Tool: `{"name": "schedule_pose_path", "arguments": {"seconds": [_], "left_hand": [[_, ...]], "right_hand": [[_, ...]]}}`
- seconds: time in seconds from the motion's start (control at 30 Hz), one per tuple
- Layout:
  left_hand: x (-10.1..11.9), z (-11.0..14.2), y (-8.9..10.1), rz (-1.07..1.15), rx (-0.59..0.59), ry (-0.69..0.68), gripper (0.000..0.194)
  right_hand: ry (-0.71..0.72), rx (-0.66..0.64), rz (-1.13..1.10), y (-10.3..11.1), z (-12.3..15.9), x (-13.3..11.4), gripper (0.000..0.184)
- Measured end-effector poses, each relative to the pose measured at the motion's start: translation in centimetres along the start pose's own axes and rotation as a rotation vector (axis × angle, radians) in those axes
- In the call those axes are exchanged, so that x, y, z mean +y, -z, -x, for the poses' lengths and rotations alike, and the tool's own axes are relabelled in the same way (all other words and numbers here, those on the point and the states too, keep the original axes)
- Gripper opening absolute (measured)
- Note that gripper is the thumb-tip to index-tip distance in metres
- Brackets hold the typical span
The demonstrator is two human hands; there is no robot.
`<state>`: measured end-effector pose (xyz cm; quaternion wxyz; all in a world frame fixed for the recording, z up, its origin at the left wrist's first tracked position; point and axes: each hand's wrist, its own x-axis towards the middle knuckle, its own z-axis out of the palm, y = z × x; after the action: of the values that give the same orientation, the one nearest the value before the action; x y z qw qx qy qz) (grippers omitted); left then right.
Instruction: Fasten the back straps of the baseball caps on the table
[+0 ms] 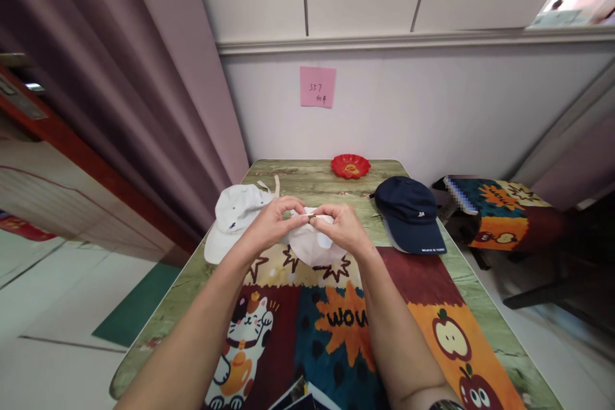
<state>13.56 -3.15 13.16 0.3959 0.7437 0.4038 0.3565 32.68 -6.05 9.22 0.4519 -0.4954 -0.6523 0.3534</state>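
My left hand [284, 220] and my right hand [339, 225] meet over the middle of the table, thumbs and index fingers pinched on the strap [311, 216] of a pale cap [310, 253]. A small dark, metal-looking piece shows on the strap between the fingertips. Part of this cap is hidden behind my hands. Close by on the left lies a white cap [237, 208] with a small dark logo, its loose strap sticking up. To the right rests a navy cap [408, 208], its brim toward me with white lettering along the edge.
A red scalloped dish [350, 166] stands at the table's back edge. A colourful printed mat [331, 333] covers the table's [158, 333] middle and front, with a booklet-like item [307, 397] at the near edge. Behind is a wall with a pink note [318, 86]; a cloth-covered stool [509, 211] is at right.
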Motion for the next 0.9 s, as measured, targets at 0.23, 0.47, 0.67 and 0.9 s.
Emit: {"name": "schedule_pose_path", "arguments": {"seconds": [0.23,0.47,0.67,0.9], "left_hand": [[-0.1,-0.4,1.5,0.219,-0.210,0.142,0.026],[-1.2,-0.7,1.3,0.228,-0.281,0.214,0.030],[-0.7,-1.2,2.3,0.541,-0.095,0.234,0.033],[0.0,-0.2,2.3,0.789,-0.092,0.323,0.050]], "right_hand": [[-0.021,-0.107,-0.268,2.6,0.1,0.9,0.035],[-0.012,-0.074,-0.329,2.3,-0.1,1.0,0.038],[-0.050,-0.123,-0.416,3.7,0.4,1.3,0.041],[-0.192,-0.008,-0.761,3.2,0.2,2.0,0.045]]}}
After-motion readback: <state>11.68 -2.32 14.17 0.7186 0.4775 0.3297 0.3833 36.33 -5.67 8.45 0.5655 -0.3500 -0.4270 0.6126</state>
